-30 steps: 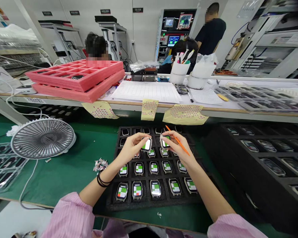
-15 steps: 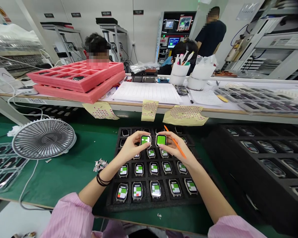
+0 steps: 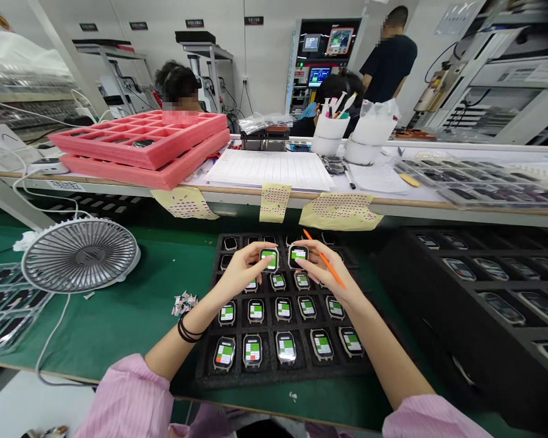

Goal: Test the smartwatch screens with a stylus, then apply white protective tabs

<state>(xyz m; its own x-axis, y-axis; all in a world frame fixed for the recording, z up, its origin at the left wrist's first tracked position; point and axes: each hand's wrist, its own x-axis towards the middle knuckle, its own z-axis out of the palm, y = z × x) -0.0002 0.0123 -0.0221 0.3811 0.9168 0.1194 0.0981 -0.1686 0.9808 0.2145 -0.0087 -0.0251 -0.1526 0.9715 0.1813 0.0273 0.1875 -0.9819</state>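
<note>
My left hand (image 3: pixel 249 266) grips a smartwatch body (image 3: pixel 269 258) by its sides, its thumb lying over the lit green-and-white screen. In my right hand (image 3: pixel 323 267) is a second smartwatch body (image 3: pixel 298 255), its thumb on the screen too. An orange stick-like tool (image 3: pixel 325 260), perhaps a pen, also lies across the fingers of that hand. Both watches are held side by side, apart, above a black foam tray (image 3: pixel 268 333). Rows of strapless watches (image 3: pixel 283 310) with mostly lit screens sit in its compartments. My hands hide part of the back rows.
Left of the tray are a grey fan (image 3: pixel 81 255), small white scraps (image 3: pixel 184 303) and a clear tray (image 3: pixel 16 304). Black foam trays (image 3: pixel 442 322) with more watches stand at right. A shelf (image 3: pixel 237 196) behind carries pink foam trays (image 3: pixel 153 159) and papers. People are beyond.
The right watch's screen has gone from a mostly green grid to a dark, white and green display. My right hand and the orange tool have shifted slightly right.
</note>
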